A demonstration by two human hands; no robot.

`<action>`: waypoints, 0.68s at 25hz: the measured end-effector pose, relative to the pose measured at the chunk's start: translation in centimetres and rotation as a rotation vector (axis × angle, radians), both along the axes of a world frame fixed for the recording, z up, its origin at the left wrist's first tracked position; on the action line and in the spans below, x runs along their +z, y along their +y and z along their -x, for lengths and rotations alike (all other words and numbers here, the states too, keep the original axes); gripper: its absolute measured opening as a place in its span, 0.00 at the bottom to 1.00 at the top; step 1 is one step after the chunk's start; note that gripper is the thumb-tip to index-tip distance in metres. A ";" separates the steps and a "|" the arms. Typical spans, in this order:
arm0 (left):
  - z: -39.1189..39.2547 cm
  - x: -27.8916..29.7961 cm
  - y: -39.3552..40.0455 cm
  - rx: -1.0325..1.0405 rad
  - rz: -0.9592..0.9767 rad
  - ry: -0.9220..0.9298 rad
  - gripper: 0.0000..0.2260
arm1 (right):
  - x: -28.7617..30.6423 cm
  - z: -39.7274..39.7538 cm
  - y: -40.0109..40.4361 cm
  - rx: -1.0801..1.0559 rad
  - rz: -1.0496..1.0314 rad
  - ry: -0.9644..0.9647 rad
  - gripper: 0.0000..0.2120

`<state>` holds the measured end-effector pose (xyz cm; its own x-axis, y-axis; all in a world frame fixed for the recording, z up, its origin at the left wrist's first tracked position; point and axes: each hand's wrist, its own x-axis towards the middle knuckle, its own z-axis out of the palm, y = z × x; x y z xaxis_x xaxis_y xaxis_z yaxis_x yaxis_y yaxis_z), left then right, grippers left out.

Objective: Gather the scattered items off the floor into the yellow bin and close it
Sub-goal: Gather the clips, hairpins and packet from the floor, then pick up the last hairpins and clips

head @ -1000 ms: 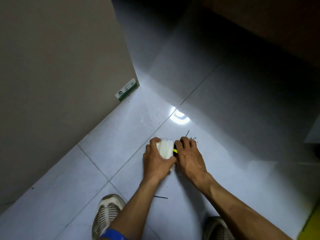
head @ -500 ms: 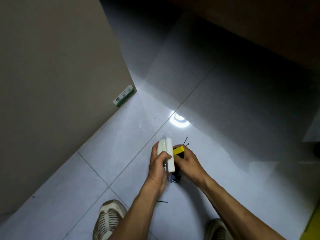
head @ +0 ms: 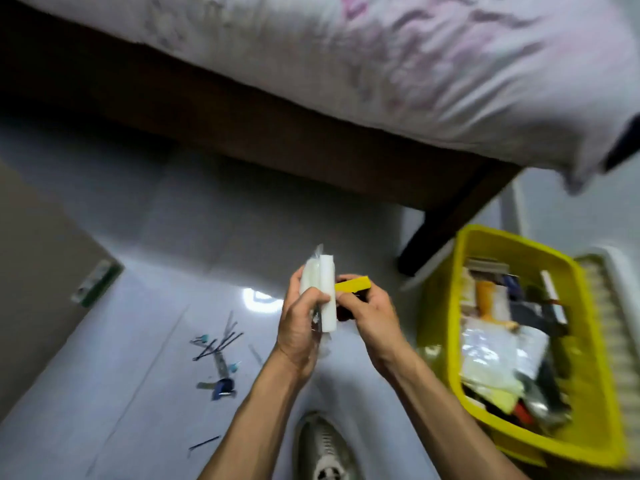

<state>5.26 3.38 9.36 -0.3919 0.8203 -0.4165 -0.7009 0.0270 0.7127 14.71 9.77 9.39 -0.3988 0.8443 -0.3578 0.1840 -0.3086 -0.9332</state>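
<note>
My left hand (head: 299,327) grips a white packet of flat blocks (head: 325,292) upright above the floor. Close beside it, my right hand (head: 370,313) holds a yellow and black item (head: 351,285). The yellow bin (head: 450,327) stands open at the right, filled with bags and mixed items. Its white lid (head: 620,323) lies behind the bin's right side. Several small items, dark pins and blue-capped pieces (head: 218,348), lie scattered on the tiles to the left of my hands. One dark pin (head: 204,443) lies nearer to me.
A bed with a dark wooden frame (head: 277,143) and pale flowered sheet (head: 415,57) spans the top; its leg (head: 440,230) stands next to the bin. A cardboard box (head: 38,258) is at the left. My shoe (head: 325,452) is at the bottom.
Both hands have lifted the white packet and the yellow item off the floor. The view has swung right and up, bringing the bed and yellow bin into sight.
</note>
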 end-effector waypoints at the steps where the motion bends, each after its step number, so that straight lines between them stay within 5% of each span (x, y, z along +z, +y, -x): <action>1: -2.6 1.4 1.7 -0.073 -0.009 0.010 0.25 | 1.3 -2.9 1.0 -0.074 -0.010 -0.002 0.11; 9: -19.6 7.1 11.7 -0.479 0.126 0.059 0.13 | 5.3 -21.5 8.6 -0.590 0.029 0.027 0.08; 12: -19.0 6.2 12.0 -0.451 0.145 0.093 0.12 | 5.2 -22.6 9.8 -0.617 -0.012 0.017 0.12; 17: -13.8 3.9 8.5 -0.278 0.184 0.248 0.15 | 3.9 -17.9 7.6 -0.481 -0.200 -0.281 0.18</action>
<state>19.02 11.90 13.27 -0.2731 0.8299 -0.4865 -0.4563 0.3335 0.8250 32.57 17.37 13.31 0.1324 0.9687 -0.2100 0.3151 -0.2420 -0.9177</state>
